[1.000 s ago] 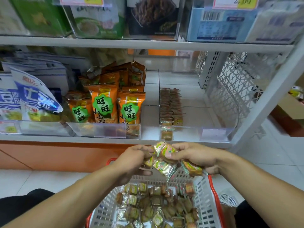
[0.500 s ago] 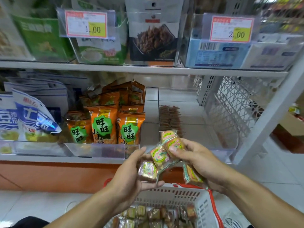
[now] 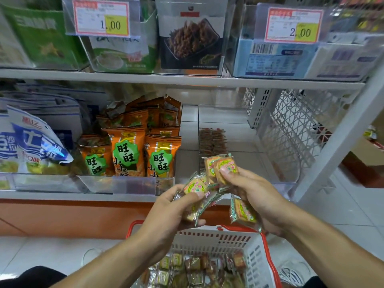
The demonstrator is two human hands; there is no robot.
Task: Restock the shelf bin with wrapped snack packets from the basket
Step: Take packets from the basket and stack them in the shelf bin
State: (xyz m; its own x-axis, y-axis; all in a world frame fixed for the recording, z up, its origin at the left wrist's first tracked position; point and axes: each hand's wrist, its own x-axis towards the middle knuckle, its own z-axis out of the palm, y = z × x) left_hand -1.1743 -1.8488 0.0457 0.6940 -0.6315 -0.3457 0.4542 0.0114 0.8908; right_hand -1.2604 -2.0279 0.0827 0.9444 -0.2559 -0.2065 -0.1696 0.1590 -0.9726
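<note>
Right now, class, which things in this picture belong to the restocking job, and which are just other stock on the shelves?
Belong to the job:
- snack packets held in right hand
- packets in left hand
- basket with more packets
- clear shelf bin with a short row

Just other stock:
- orange snack bags
- blue-and-white bags
- price tags

Two hands, left (image 3: 166, 213) and right (image 3: 255, 196), one white basket (image 3: 218, 240), two price tags (image 3: 101, 18), three front-facing orange snack bags (image 3: 127, 151), about five wrapped packets (image 3: 196, 187) held.
</note>
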